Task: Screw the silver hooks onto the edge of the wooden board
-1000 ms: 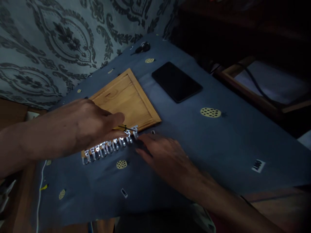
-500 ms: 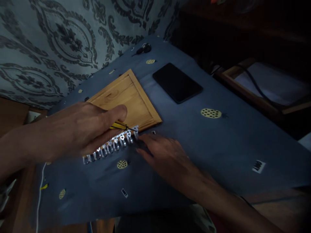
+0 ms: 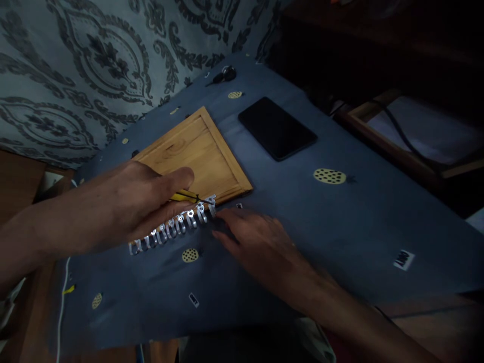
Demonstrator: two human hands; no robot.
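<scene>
My left hand (image 3: pixel 143 201) is closed round a yellow-handled tool (image 3: pixel 184 195), whose dark tip points right and touches the end of a shiny metal strip with a row of curved hooks or clips (image 3: pixel 180 225). That strip lies along the near edge of a framed wooden board (image 3: pixel 196 151). From the right, my right hand (image 3: pixel 257 242) reaches the strip's right end, thumb and forefinger slightly apart around the last clip. Whether its fingertips grip that clip is hard to make out.
Beyond the board on the blue cloth (image 3: pixel 363 232) lie a black phone (image 3: pixel 278 128) and a small dark object (image 3: pixel 224 75). A white cable (image 3: pixel 63 307) runs at the left. An open drawer (image 3: pixel 423 131) is at the right.
My left thumb has drawn back slightly to the left, and the yellow handle has shifted a little with it. My right hand keeps its place at the strip's end.
</scene>
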